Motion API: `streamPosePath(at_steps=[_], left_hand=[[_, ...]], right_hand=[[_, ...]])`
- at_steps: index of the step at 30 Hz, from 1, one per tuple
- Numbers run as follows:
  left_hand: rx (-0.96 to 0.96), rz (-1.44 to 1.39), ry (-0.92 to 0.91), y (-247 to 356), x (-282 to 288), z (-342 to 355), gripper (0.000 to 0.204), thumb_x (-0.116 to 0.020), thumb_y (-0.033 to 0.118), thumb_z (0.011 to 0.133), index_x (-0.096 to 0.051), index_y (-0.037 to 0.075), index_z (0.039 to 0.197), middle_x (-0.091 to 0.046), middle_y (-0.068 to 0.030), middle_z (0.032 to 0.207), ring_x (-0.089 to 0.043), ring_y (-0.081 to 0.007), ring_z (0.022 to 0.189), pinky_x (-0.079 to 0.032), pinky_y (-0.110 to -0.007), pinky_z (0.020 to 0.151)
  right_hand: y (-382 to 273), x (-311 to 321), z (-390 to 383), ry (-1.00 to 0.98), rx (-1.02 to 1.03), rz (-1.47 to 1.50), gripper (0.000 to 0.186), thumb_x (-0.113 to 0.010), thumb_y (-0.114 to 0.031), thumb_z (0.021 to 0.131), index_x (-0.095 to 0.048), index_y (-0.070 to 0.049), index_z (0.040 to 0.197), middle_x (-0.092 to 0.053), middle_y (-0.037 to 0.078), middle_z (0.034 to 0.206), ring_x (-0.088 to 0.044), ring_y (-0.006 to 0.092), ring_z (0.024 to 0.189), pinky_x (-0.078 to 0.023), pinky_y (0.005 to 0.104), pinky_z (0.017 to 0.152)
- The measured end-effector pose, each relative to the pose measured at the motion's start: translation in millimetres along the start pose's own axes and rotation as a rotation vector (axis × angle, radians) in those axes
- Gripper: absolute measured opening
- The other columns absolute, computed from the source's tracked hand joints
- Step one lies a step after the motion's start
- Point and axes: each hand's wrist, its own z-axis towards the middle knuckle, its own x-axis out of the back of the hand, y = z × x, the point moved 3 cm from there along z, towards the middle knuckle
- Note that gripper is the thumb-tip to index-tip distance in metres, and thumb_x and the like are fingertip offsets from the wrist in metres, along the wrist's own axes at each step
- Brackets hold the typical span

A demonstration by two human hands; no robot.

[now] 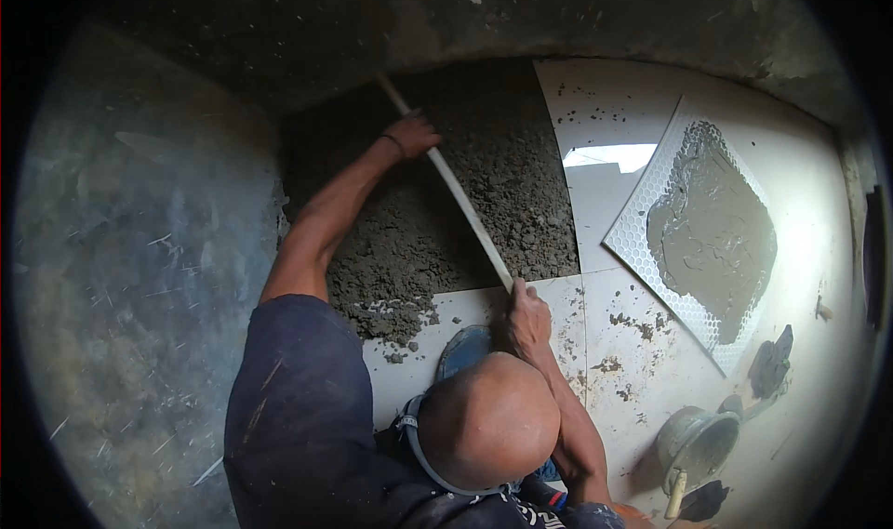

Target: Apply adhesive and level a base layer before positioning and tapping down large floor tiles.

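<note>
My left hand (414,135), a dark band at its wrist, is closed around the upper part of a long, pale straightedge (470,215). At the bar's near end, my right hand (529,323) grips it too. Slantwise, the bar crosses a bed of dark grey, crumbly mortar (516,180), running from far left to near right. The mortar looks smoother on the far side and lumpy towards me. Its loose near edge spills onto the pale floor tiles (609,297). The bar's far end is dim against the wall.
A tile (629,238) lies back up at the right, honeycomb-patterned, with grey cement paste (712,236) spread over it. Nearer stands a cement-smeared bucket (699,443) beside a wooden handle (676,494). A grey-coated tool (770,366) lies beyond it. Walls (139,269) bound the left and far sides.
</note>
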Motion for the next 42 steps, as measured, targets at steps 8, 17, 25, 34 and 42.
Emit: streamPosePath(at_steps=[8,17,25,34,42], left_hand=[[-0.033,0.041,0.222,38,51,61,0.012,-0.055,0.016,0.082,-0.066,0.016,0.088,-0.066,-0.0055,0.091,-0.061,-0.0266,0.100,-0.035,-0.052,0.106],[-0.019,-0.105,0.203,54,52,110,0.014,-0.053,0.014,0.083,-0.065,0.019,0.090,-0.064,-0.0051,0.092,-0.060,-0.0267,0.101,-0.034,-0.049,0.108],[0.079,-0.162,0.041,80,42,-73,0.019,-0.059,0.007,0.076,-0.062,0.014,0.093,-0.061,-0.0055,0.094,-0.058,-0.0265,0.098,-0.035,-0.046,0.105],[0.485,-0.351,0.228,166,115,-308,0.032,-0.067,0.001,0.059,-0.056,0.008,0.088,-0.055,-0.0090,0.087,-0.054,-0.0296,0.087,-0.040,-0.042,0.078],[0.492,-0.577,0.090,301,89,-338,0.027,-0.064,0.001,0.062,-0.055,0.006,0.088,-0.056,-0.0093,0.089,-0.054,-0.0290,0.088,-0.040,-0.041,0.080]], right_hand=[[41,31,-20,0.156,-0.062,0.039,0.022,-0.063,-0.009,0.081,-0.047,-0.007,0.095,-0.059,0.022,0.082,-0.060,0.0435,0.072,-0.047,0.0518,0.061],[99,91,11,0.187,0.016,-0.039,0.023,-0.067,-0.014,0.078,-0.049,-0.004,0.088,-0.057,0.020,0.076,-0.057,0.0431,0.069,-0.042,0.0479,0.059],[83,76,-21,-0.017,0.240,-0.204,0.018,-0.051,-0.005,0.083,-0.049,-0.010,0.100,-0.057,0.017,0.084,-0.062,0.0366,0.077,-0.051,0.0458,0.065],[31,54,-47,-0.148,0.716,-0.222,0.011,-0.057,-0.007,0.081,-0.052,-0.009,0.091,-0.056,0.012,0.081,-0.061,0.0321,0.077,-0.051,0.0403,0.062],[84,77,-98,-0.439,0.575,-0.311,0.010,-0.058,-0.012,0.081,-0.054,-0.010,0.090,-0.056,0.010,0.078,-0.061,0.0304,0.077,-0.051,0.0405,0.061]])
